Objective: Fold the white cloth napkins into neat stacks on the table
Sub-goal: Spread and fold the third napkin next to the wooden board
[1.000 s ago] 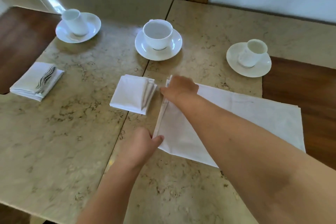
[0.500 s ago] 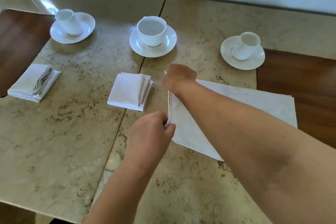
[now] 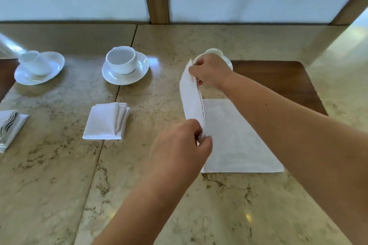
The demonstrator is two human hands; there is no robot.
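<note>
One napkin [image 3: 235, 135] mid-fold, right of the centre cup [image 3: 121, 61]: left hand [image 3: 179, 145] pinches its near corner, right hand [image 3: 211, 71] its far corner, edge lifted off the surface [image 3: 59, 185]. Two folded napkins done: one [image 3: 106, 121] below the cup, one [image 3: 10, 127] far left.

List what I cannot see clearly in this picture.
- Right cup and saucer: head view, mostly hidden behind the right hand.
- Far-left folded napkin: cut off by the left edge.
- Left hand fingertips: buried in the napkin being folded.
</note>
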